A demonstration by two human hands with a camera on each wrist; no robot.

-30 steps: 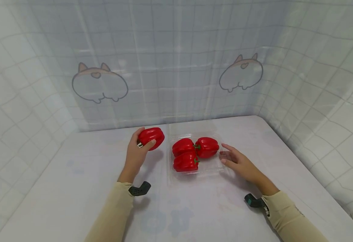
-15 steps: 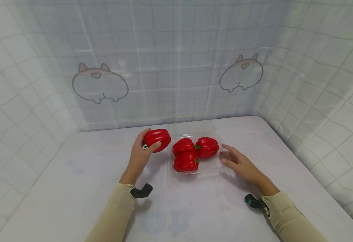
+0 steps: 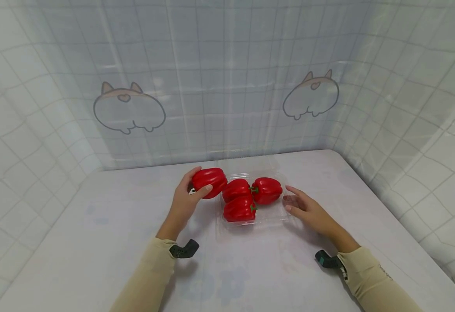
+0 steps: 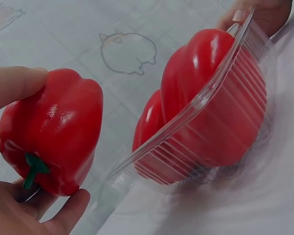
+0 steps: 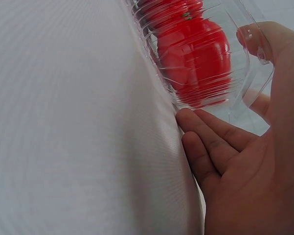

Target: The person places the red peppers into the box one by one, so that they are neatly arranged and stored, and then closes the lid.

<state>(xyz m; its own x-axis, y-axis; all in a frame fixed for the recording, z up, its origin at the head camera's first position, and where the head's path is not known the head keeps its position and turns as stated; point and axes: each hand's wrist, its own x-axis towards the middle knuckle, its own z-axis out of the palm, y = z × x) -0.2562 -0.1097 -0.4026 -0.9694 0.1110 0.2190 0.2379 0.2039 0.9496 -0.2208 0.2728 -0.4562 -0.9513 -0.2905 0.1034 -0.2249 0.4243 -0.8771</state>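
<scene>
My left hand (image 3: 184, 200) holds a glossy red bell pepper (image 3: 210, 182) from its left side, thumb and fingers spread round it. In the left wrist view its green stem (image 4: 36, 170) points toward the palm. The pepper hangs above the left rim of a clear plastic clamshell container (image 3: 268, 215), overlapping that rim in the head view. Inside lie three more red bell peppers (image 3: 267, 190), two at the left and one at the back right. My right hand (image 3: 309, 212) rests against the container's right side, fingertips low on its ribbed wall and thumb (image 5: 252, 41) at the rim.
The container's transparent lid (image 3: 247, 164) lies folded back toward the wall. A white cloth with faint prints covers the table (image 3: 106, 242). Grid-patterned curtains (image 3: 227, 86) enclose the back and both sides. A black wrist camera (image 3: 184, 249) sits on each sleeve.
My left hand has carried its pepper rightward and slightly nearer, from beside the container to over its left rim. My right hand and the three peppers inside have stayed in place.
</scene>
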